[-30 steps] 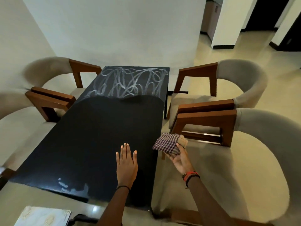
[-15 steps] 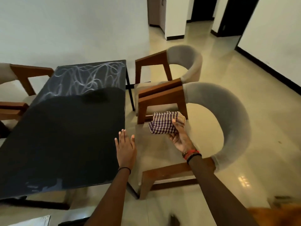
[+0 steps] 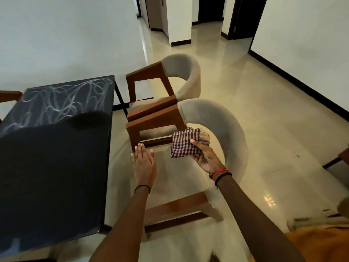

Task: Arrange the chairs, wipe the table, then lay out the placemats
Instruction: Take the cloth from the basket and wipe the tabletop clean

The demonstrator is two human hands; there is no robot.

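left hand flat, right hand gripping the checked cloth

centre of the frame: the left hand, palm down with fingers straight and close together, holds nothing; it hovers over the pale seat of the near chair, just right of the long edge of the table; whether it touches the seat cannot be told; a black band circles its wrist. right of it: the right hand, palm turned upward, clasps the folded checked cloth, thumb pressed on top and fingers curled beneath; the cloth is held above the same seat, in front of the chair's wooden arm; red and black wristbands sit on that wrist. left half of the frame: the table, dark and rectangular; white streaks swirl across its far end, while the nearer part is dark. upper centre: the far chair, its wooden arm touching or just beside that of the near chair; both stand along the table's right side, backs curved and upholstered in grey. left edge: a wooden arm of a third chair. lower right corner: orange fabric, blurred; glossy cream floor fills the right of the frame.
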